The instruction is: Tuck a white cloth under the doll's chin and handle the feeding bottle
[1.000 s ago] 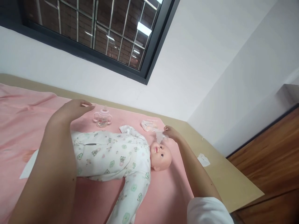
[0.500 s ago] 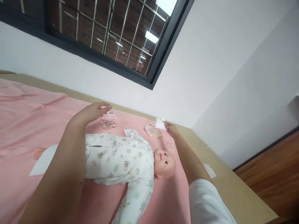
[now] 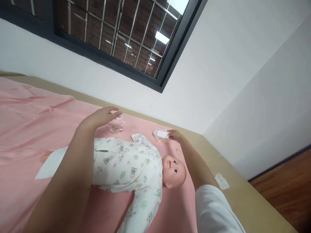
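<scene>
My left hand (image 3: 105, 116) reaches over a clear baby bottle (image 3: 115, 127) with pink handles; its thumb and fingers close about the bottle's top. The bottle stands upright on the pink blanket (image 3: 104, 210). At the far right side of the blanket, my right hand (image 3: 175, 135) pinches a white folded tissue (image 3: 162, 134). The tissue lies over or against a crumpled clear plastic packet (image 3: 155, 136); whether they touch is unclear. Between my arms lies a baby doll (image 3: 173, 171) on its back in a white printed onesie (image 3: 126, 165).
A white sheet (image 3: 52, 163) lies partly behind my left forearm, near the doll's lower end. On the tan bed edge at right rests a crumpled white tissue (image 3: 222, 181). A white wall and a dark-framed barred window (image 3: 104, 58) rise behind the bed.
My right hand has brought the white tissue left, over the plastic packet. My left hand stays at the bottle's top. The whole view has shifted slightly.
</scene>
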`<state>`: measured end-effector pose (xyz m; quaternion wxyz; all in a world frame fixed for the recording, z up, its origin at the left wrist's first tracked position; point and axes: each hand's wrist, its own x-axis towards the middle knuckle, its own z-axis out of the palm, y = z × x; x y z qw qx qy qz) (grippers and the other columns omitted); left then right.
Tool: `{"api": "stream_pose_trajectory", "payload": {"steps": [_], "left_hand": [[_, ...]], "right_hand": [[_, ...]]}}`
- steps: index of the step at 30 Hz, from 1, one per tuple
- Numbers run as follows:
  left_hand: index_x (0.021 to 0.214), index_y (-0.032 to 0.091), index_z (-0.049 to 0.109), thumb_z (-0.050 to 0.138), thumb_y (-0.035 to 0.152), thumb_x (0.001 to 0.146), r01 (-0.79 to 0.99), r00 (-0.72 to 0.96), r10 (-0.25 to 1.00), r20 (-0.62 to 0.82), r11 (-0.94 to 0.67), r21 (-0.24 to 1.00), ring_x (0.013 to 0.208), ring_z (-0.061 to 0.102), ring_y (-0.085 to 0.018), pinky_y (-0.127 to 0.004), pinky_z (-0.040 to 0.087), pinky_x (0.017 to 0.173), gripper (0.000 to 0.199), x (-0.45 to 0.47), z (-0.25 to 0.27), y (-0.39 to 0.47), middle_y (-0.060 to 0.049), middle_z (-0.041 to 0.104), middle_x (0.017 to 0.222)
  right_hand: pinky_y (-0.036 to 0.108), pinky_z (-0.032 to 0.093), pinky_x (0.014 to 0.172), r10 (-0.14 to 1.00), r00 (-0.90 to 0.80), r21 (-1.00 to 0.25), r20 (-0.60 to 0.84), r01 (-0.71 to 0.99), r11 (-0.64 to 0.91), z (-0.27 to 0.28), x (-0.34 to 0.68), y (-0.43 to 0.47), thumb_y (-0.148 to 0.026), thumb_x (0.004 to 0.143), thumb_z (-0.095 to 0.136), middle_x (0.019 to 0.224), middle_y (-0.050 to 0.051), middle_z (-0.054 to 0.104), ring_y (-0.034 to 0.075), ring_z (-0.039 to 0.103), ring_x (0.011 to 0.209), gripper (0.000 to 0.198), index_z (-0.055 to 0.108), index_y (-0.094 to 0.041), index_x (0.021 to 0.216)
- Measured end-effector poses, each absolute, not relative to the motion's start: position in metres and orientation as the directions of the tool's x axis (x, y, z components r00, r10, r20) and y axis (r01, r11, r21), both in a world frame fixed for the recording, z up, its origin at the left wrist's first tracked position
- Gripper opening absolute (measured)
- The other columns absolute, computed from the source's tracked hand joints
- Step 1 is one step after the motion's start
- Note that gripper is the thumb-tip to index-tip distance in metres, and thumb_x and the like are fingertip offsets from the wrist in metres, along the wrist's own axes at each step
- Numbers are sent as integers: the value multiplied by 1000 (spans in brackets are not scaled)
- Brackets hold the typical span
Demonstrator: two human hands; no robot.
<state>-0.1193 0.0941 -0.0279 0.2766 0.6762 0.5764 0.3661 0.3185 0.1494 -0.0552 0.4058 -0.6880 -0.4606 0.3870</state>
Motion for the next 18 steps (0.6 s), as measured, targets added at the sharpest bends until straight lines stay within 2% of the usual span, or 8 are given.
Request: {"api": "stream_pose_trajectory", "payload": {"steps": [6, 11, 15, 18], "left_hand": [[123, 25, 61, 53, 64, 80, 576, 77, 983, 168, -181, 797, 113, 60, -26, -29, 46, 89, 59, -115, -25, 91, -4, 64, 129], [125, 19, 58, 53, 57, 84, 579, 91, 989, 113, -145, 802, 118, 55, -27, -32, 39, 97, 57, -113, -19, 85, -9, 60, 135], [119, 23, 61, 55, 56, 84, 584, 49, 994, 99, -109, 805, 115, 56, -26, -34, 38, 99, 49, -112, -22, 91, -6, 61, 131], [119, 24, 61, 56, 56, 85, 580, 36, 995, 95, -98, 809, 113, 57, -24, -34, 38, 99, 47, -112, -26, 96, -5, 62, 128]], "right_hand": [[27, 52, 62, 912, 395, -915, -111, 317, -248, -61, 329, 138, -1, 66, 63, 76, 6, 65, 13, 63, 63, 20, 65, -14, 81], [25, 47, 61, 846, 520, -925, 114, 367, -101, -72, 336, 122, -13, 71, 53, 82, 6, 67, 11, 59, 59, 14, 62, -15, 81], [30, 48, 74, 746, 559, -866, 362, 498, 47, -84, 343, 97, -23, 73, 45, 93, 6, 68, 15, 60, 71, 23, 63, -16, 85], [37, 43, 93, 627, 584, -785, 515, 616, 70, -99, 351, 76, -25, 75, 42, 101, 11, 67, 23, 58, 97, 27, 64, -15, 88]]}}
